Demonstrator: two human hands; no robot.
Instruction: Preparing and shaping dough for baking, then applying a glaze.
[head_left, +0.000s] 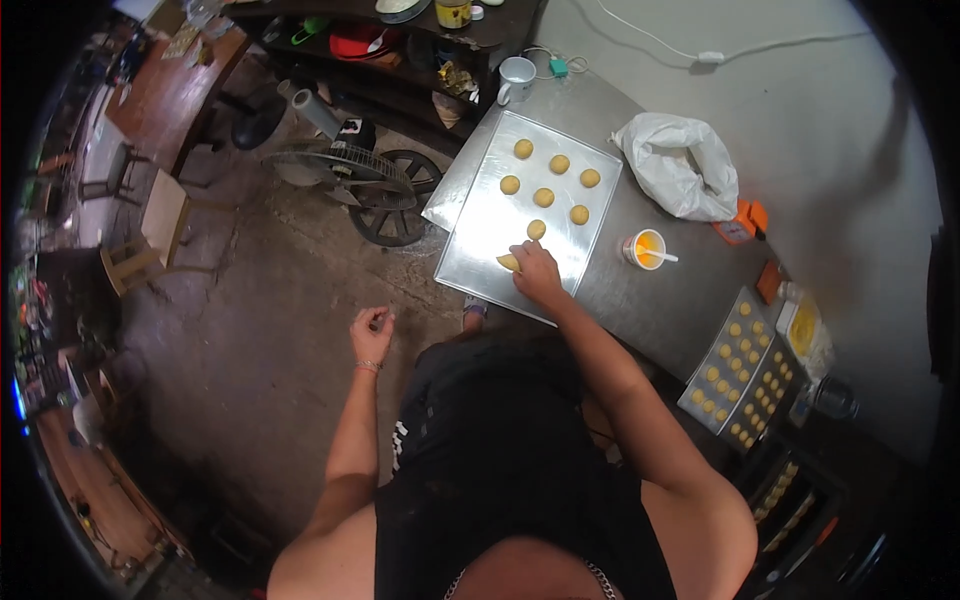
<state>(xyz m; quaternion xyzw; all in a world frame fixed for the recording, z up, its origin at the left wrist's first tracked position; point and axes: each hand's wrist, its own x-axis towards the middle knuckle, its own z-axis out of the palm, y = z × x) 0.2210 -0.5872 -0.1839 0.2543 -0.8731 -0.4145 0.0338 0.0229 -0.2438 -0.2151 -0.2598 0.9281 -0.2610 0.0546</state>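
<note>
My right hand (537, 271) is over the near part of a shiny metal baking tray (471, 247). A pointed piece of yellow dough (508, 262) sticks out from under its thumb side, gripped in the curled fingers; the rest of it is hidden. Just beyond my fingertips sits a round dough ball (535, 229). Several similar balls, such as one dough ball (544, 197), lie spaced apart over the far half of the tray. My left hand (372, 337) hangs in the air left of the tray, above the floor, fingers loosely bent and nothing seen in them.
On the metal table (600, 277) stand a cup of orange-yellow liquid (646, 249) with a white utensil, a white plastic bag (679, 165), an orange scale (741, 223) and a mug (517, 79). Rightward lie trays of dough balls (727, 367). A fan (341, 169) stands left.
</note>
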